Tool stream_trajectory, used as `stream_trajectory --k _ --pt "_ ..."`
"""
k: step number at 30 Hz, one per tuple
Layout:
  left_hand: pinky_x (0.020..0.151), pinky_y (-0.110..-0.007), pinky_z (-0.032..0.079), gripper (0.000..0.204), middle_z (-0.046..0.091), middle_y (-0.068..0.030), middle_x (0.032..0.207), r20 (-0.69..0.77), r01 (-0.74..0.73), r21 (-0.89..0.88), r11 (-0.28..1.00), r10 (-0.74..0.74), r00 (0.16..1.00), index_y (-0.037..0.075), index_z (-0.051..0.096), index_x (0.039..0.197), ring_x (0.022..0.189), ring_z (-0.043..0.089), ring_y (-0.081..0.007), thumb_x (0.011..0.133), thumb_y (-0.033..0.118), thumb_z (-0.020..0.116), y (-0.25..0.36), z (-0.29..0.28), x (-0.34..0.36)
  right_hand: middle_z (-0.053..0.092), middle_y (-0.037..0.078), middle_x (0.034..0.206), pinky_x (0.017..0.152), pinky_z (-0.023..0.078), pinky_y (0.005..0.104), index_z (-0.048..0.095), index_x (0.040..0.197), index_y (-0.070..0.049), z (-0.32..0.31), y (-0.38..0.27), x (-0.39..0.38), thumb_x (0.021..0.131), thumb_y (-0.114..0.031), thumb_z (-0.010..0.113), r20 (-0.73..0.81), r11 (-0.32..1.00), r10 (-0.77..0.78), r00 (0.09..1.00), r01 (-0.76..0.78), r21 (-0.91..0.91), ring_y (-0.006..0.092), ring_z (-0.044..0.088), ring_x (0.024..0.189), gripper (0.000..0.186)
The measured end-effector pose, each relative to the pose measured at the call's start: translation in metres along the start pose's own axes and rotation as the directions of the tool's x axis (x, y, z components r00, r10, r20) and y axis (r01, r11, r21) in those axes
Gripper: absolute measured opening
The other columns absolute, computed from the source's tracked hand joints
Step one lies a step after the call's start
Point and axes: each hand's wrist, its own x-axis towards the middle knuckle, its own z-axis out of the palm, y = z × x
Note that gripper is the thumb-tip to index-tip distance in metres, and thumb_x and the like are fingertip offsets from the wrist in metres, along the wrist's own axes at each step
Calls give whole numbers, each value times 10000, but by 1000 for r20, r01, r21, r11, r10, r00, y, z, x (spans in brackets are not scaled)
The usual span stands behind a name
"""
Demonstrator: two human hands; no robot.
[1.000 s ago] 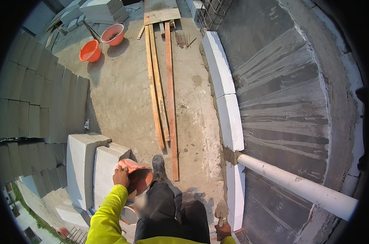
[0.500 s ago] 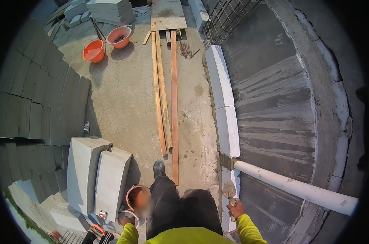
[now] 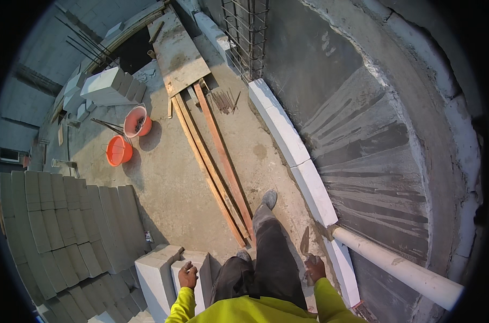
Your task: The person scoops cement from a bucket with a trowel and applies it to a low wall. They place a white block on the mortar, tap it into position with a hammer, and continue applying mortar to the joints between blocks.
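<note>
My left hand (image 3: 188, 276) holds nothing, its fingers loosely bent and apart, beside two pale blocks (image 3: 157, 274) at the bottom of the view. My right hand (image 3: 314, 269) grips a trowel (image 3: 305, 242), its blade pointing forward, left of a white block row (image 3: 314, 188) that runs along the right edge of the floor. A white pipe (image 3: 395, 266) crosses near that row, right of my hand. My boots are on the concrete floor by long wooden boards (image 3: 220, 153).
Stacked grey blocks (image 3: 56, 231) fill the left. Orange buckets (image 3: 119, 152), white blocks (image 3: 107, 86) and a board sheet (image 3: 179, 56) lie ahead. A rebar cage (image 3: 244, 37) rises at the far right, beside a dark streaked surface (image 3: 368, 161). Thin rods (image 3: 224, 101) lie near the boards.
My left hand has let go of the orange bucket. My feet have moved forward and the view has turned, bringing more of the far area in. The trowel remains in my right hand.
</note>
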Motion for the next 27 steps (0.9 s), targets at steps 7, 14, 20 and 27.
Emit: stream_trajectory --k 7,14,20,27 --pt "938 -335 525 397 655 -182 1203 70 -404 151 902 398 915 -50 583 1291 1072 657 -254 914 70 608 190 88 28 605 103 760 458 500 334 488 1296 17 95 -159 112 853 -191 663 113 997 -73 991 73 11 199 595 538 520" --pt "968 -342 504 408 617 -176 1246 386 -525 278 805 407 828 -22 576 1315 1143 628 -265 914 51 576 283 167 63 653 252 967 706 548 381 462 1352 84 180 -232 206 873 -239 636 157 975 -160 975 181 -126 333 665 788 603" --pt "829 -332 561 411 616 -198 1197 566 -539 248 805 332 755 -2 579 1315 978 691 -271 914 83 601 333 208 183 672 283 1012 749 551 394 501 1305 89 273 -255 281 885 -263 600 43 988 -146 988 148 -44 366 692 851 557" --pt "773 -349 584 380 604 -221 1198 671 -741 304 599 417 613 10 571 1316 957 689 -299 943 77 585 384 258 373 651 166 810 441 510 323 469 1328 31 417 -328 379 932 -304 616 63 992 -7 998 -1 123 203 629 545 539"
